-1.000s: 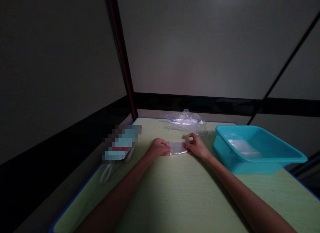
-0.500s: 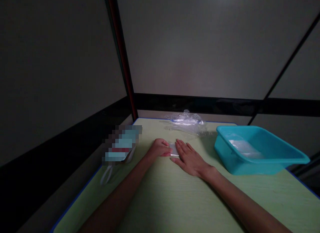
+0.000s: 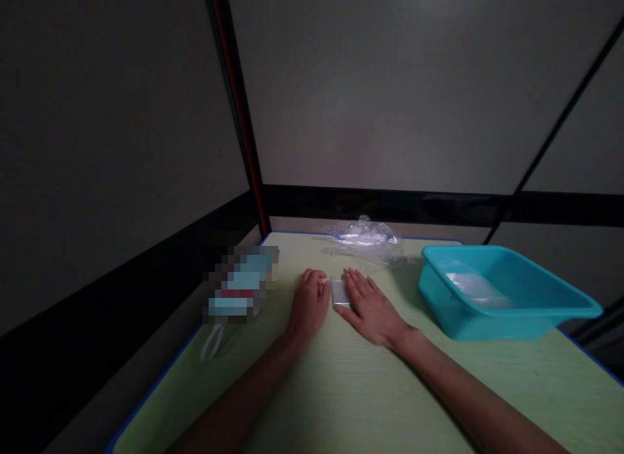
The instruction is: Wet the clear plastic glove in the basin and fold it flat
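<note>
A small, flat packet of clear plastic (image 3: 341, 293) lies on the table in front of me. My right hand (image 3: 373, 306) rests flat over its right part, fingers stretched out and the thumb at its near edge. Just left of the packet is my left hand (image 3: 311, 302), its fingers curled and pinched together close to the tabletop. A tiny pale spot shows at those fingertips, but I cannot make out what it is. Between this hand and the packet's left edge there is a narrow gap.
A turquoise plastic basin (image 3: 507, 327) stands at the right with clear plastic bags (image 3: 478, 290) inside. Crumpled clear plastic (image 3: 365, 236) lies at the table's far edge. A blurred-out object (image 3: 241, 285) with a white strap (image 3: 212, 341) sits at the left edge. Walls enclose the back and left.
My left hand has come off the packet's left edge and turned, its fingers now curled beside it. The right hand stays flat on the packet.
</note>
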`<state>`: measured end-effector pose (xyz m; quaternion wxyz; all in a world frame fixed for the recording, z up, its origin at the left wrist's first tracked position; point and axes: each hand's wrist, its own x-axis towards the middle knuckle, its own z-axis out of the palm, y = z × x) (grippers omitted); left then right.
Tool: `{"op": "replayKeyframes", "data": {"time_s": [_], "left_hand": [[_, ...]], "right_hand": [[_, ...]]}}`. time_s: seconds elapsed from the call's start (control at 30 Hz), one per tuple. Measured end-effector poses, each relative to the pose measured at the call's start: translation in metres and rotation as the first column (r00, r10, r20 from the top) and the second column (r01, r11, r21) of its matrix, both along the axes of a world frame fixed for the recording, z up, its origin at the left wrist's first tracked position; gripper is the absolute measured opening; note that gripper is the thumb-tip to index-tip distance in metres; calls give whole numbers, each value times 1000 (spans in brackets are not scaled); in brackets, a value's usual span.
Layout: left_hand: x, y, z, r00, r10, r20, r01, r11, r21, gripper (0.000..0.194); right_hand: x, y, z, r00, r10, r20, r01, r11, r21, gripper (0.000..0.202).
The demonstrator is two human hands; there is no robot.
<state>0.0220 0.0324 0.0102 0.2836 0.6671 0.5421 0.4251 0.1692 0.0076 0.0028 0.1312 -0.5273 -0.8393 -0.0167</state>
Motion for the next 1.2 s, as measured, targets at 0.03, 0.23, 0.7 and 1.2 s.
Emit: {"op": "replayKeyframes", "data": {"time_s": [0.03,0.23,0.7,1.2], "left_hand": [[2,-3,-1,996,-49,-71,55,995,89,21],[7,-8,-15,747,-177,-641,426,867,257,45],[5,-9,-15,607,-188,-772,435,892,125,62],[-1,-12,-10,564,-208,-799,444,892,81,64]], "right_hand": [[0,0,0,1000,-4,3,4,1000,15,68],[1,1,-3,999,9,34,-9,1000,-8,61],[4,6,-5,995,65,71,-57,993,-101,58],[17,6,-5,992,79,103,-70,994,-87,67]]}}
